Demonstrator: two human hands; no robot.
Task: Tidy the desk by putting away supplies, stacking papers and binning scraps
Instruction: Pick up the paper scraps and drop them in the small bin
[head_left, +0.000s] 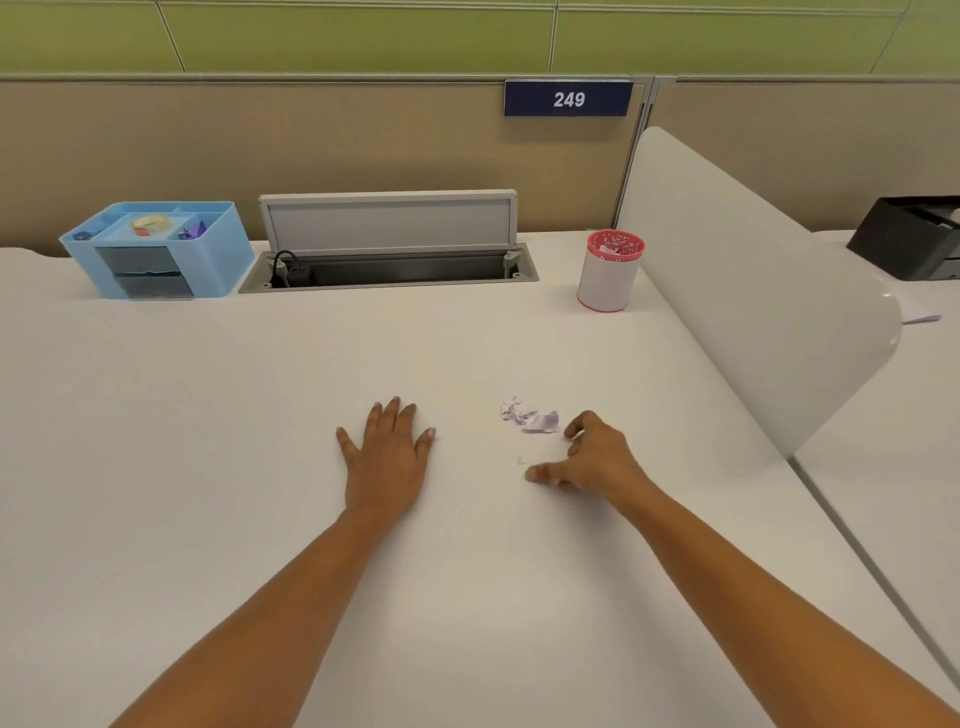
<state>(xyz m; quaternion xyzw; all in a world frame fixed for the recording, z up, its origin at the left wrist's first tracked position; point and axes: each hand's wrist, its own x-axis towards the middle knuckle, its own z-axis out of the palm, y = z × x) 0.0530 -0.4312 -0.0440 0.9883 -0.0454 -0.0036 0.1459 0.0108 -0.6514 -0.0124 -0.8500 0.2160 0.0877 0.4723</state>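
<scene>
A small heap of pale lilac paper scraps (531, 418) lies on the white desk (208, 415), with one tiny scrap (521, 460) just below it. My right hand (589, 457) hovers just right of the heap, thumb and fingers spread and loosely bent, holding nothing. My left hand (389, 452) rests flat on the desk to the left of the scraps, fingers straight. At the back right stands a pink-and-white cup (608, 273) with paper bits inside. A blue organiser (156, 249) at the back left holds a tape roll and small supplies.
An open cable hatch (389, 260) with a raised grey lid sits at the back centre. A white divider panel (753, 291) borders the desk on the right. Beyond it a black printer (909, 239) stands on the neighbouring desk. A beige partition wall closes the back.
</scene>
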